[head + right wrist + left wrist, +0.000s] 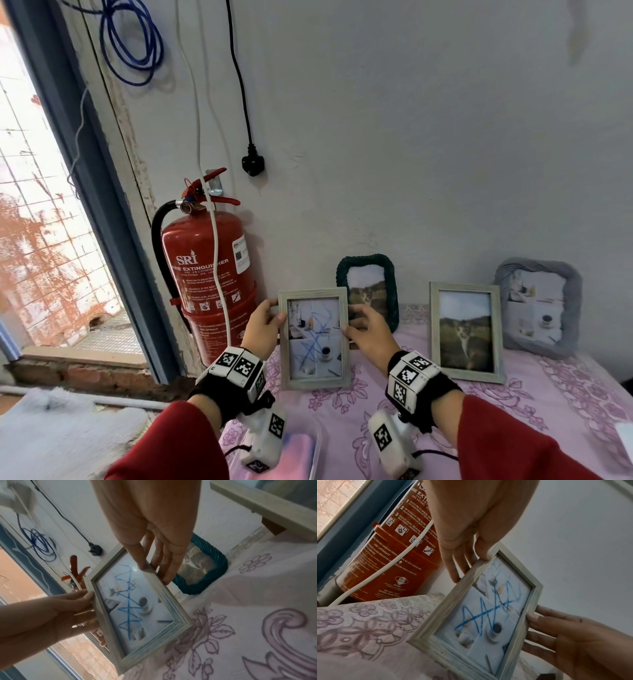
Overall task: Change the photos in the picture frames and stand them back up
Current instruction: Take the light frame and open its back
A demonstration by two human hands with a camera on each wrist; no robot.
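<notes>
four frames show in the head view, all on the floral cloth [513,404]. the green rope frame [368,270] at 12 o'clock is half hidden behind the held wooden frame [313,380] and the right hand [368,330]; its photo looks like a cat, but it's blurry. the second wooden frame [467,375] stands at 3 o'clock with another cat photo, and the grey frame [544,308] sits behind it against the wall. the held frame has a pale photo [313,334] with blue scribbles on it. the left hand [263,320] grips its left edge, thumb in front, and the right hand pinches the right edge. a red fire extinguisher [202,270] stands at 9 o'clock.

left wrist view: left hand [471,524] is cut off at the top, thumb on the frame's [448,654] corner, fingers [452,566] behind it. right hand [573,639] comes in from 4 o'clock, its fingers behind the other edge. can't tell if the frame's foot touches the cloth [359,626].

right wrist view: right hand [154,534] thumb presses the front of the frame [149,650], fingers [169,566] go behind. left hand [51,615] holds at 9 o'clock. the green frame [216,573] peeks out at 1 o'clock.
</notes>
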